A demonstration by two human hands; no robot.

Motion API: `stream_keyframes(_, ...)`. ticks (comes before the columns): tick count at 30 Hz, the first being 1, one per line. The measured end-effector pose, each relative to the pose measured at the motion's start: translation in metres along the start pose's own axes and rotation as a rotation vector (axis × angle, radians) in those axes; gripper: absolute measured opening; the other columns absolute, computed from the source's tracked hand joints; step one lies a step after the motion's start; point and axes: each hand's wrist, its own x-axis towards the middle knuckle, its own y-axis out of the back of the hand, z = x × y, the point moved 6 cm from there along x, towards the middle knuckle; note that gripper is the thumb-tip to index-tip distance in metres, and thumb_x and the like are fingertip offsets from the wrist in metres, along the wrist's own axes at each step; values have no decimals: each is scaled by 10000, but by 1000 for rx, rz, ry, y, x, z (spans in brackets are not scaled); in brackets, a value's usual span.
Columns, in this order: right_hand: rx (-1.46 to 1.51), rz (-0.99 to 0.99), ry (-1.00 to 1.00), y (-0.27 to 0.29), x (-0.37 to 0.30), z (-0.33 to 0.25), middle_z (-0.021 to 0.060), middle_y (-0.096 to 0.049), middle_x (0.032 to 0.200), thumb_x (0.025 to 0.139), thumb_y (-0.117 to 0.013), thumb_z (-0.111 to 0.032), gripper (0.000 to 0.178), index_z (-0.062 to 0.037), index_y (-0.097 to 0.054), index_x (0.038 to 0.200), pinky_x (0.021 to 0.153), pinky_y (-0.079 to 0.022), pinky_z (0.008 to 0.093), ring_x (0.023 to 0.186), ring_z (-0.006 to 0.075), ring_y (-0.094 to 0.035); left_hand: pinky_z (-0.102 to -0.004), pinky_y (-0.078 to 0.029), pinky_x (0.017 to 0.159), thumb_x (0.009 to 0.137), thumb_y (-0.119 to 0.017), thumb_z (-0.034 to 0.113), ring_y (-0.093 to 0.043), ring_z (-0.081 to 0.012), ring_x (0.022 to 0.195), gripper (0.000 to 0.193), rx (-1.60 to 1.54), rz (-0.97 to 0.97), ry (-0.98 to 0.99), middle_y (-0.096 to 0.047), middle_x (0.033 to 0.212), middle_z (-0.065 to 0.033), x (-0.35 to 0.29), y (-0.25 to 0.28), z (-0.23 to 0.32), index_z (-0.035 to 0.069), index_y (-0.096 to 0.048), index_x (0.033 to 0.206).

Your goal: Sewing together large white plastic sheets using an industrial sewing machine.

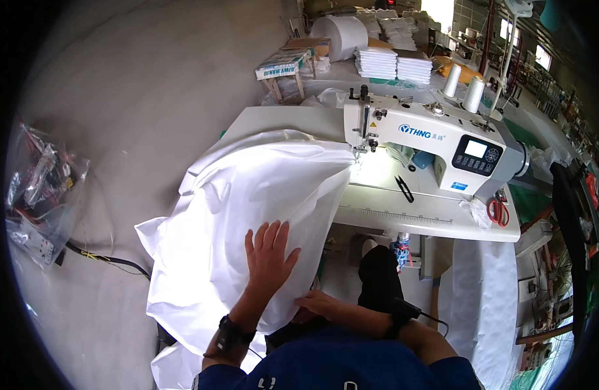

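Observation:
A large white sheet of fabric [247,185] hangs over the left end of the sewing machine table and falls toward my lap. Its far corner runs in under the needle area of a white sewing machine [423,130]. My left hand [271,255] lies flat on the sheet, fingers spread. Close to my body, my right hand [317,303] is closed at the sheet's near right edge, pinching it; its fingertips are partly hidden.
Black thread snips [404,189] and red-handled scissors [498,212] lie on the machine table [390,218]. Two white thread cones [473,95] stand behind the machine. A plastic bag of cables [42,188] is at the far left. Stacked white packs [377,63] sit at the back.

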Motion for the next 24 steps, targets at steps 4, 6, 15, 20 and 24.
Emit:
stream_keyframes(4, -303, 53, 85, 39, -4, 24, 192, -644, 969, 932, -477, -273, 340, 38, -590, 1011, 756, -512, 365, 864, 278, -634, -460, -370, 935, 723, -600, 43, -528, -301, 1015, 322, 11, 101, 487, -579, 1066, -100, -99, -28, -93, 75, -597, 1043)
stream_keyframes(6, -638, 14, 323, 43, -2, 22, 174, -656, 900, 921, -496, -256, 322, 42, -617, 934, 651, -538, 333, 715, 260, -662, -435, -422, 863, 704, -586, 1, -584, -303, 910, 253, 34, 26, 398, -627, 945, -108, -129, -33, -123, 62, -633, 945)
stream_keyframes(15, 276, 388, 617, 54, -47, -140, 82, -610, 992, 885, -613, -261, 410, 22, -496, 1156, 517, -510, 273, 791, 182, -658, -217, -422, 627, 822, -690, 84, -471, -67, 638, 102, -688, 121, 635, -588, 667, 15, -109, 52, -178, -8, -664, 789)
stream_keyframes(20, 544, 298, 789, 54, -25, -169, 56, -622, 892, 846, -666, -279, 300, -56, -559, 1017, 442, -403, 233, 610, 112, -588, -237, -445, 637, 823, -697, 221, -526, -99, 643, 216, -714, -130, 529, -617, 671, -15, -92, 83, -173, 6, -673, 817)
stream_keyframes(24, -35, -26, 497, -34, 3, -145, 45, -539, 519, 836, -655, -341, 287, -65, -603, 899, 375, -326, 244, 386, 120, -482, -304, -491, 652, 800, -673, 412, -633, -238, 726, 417, -519, -81, 288, -657, 849, -103, -42, 119, -127, 29, -669, 964)
